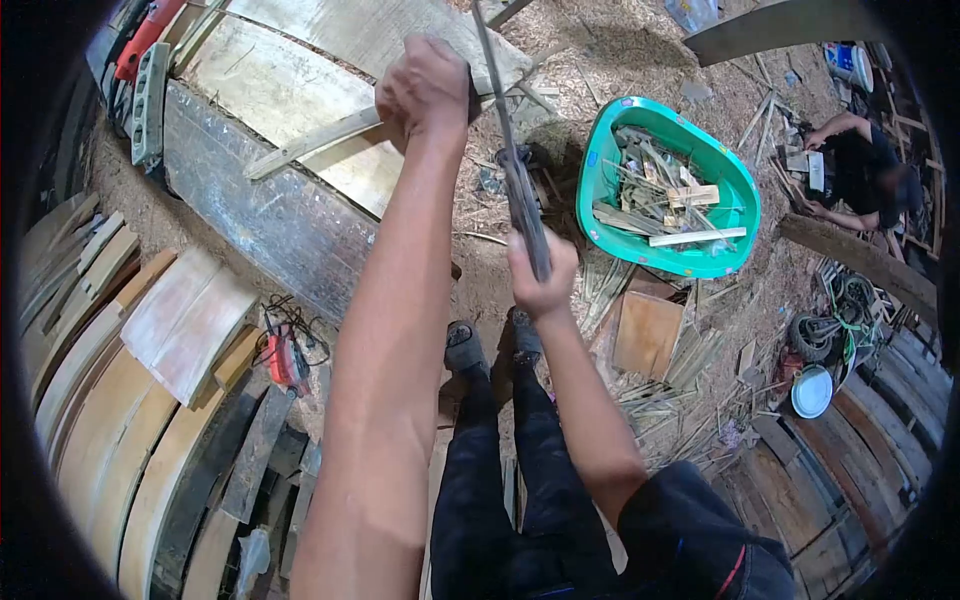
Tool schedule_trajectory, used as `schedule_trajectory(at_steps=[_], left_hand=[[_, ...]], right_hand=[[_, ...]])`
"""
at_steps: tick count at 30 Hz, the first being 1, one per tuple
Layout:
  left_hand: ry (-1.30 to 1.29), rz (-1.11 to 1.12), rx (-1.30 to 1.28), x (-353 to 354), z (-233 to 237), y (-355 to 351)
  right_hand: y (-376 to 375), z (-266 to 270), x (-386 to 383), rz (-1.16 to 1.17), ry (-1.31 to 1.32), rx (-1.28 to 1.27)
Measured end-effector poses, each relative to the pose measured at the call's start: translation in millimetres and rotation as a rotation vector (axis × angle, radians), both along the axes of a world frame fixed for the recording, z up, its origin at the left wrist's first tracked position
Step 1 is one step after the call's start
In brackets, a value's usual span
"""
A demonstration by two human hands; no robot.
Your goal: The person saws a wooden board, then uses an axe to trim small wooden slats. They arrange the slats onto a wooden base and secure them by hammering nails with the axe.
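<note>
My left hand is closed around a narrow wooden strip, over the edge of the workbench. One end of the strip points down-left across the bench and pale boards. To the right, my right hand is wrapped round the lower end of a long, dark, blade-like tool. The tool stands nearly upright in view, its upper part passing just right of my left hand. Its exact kind is hard to make out. Whether it touches the strip I cannot tell.
A green tub of wood scraps sits on the shaving-covered ground. A red power tool lies at left near stacked boards. Another red tool rests at upper left. A person is at the far right, near a post.
</note>
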State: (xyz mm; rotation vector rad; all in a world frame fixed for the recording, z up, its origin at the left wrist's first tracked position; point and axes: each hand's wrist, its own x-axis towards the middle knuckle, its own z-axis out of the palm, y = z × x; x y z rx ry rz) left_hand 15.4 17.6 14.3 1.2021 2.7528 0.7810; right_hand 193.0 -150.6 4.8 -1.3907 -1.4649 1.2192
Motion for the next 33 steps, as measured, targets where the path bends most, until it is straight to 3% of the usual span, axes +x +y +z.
schedule_trajectory(at_steps=[4, 8, 13, 18, 21, 23, 28, 33], left_hand=[[0.024, -0.013, -0.011, -1, 1, -2], [0.036, -0.042, 0.022, 2, 5, -5], [-0.002, -0.008, 0.010, 0, -2, 2], [0.018, -0.025, 0.009, -2, 0, -2], [0.041, -0.030, 0.001, 2, 3, 0], [0.058, -0.027, -0.003, -2, 7, 2], [0.005, -0.008, -0.017, 2, 4, -1], [-0.016, -0.014, 0.001, -4, 11, 5]], right_hand=[[-35, 15, 17, -0.027, -0.034, 0.057], [43, 11, -22, -0.059, 0.078, -0.072], [-42, -13, 20, -0.039, 0.017, 0.174], [31, -5, -15, -0.025, 0.117, -0.068], [-30, -6, 10, -0.003, -0.017, 0.045], [-45, -6, 13, -0.075, 0.046, 0.183], [37, -3, -11, -0.028, 0.091, -0.097], [-24, 2, 16, -0.035, 0.049, 0.107]])
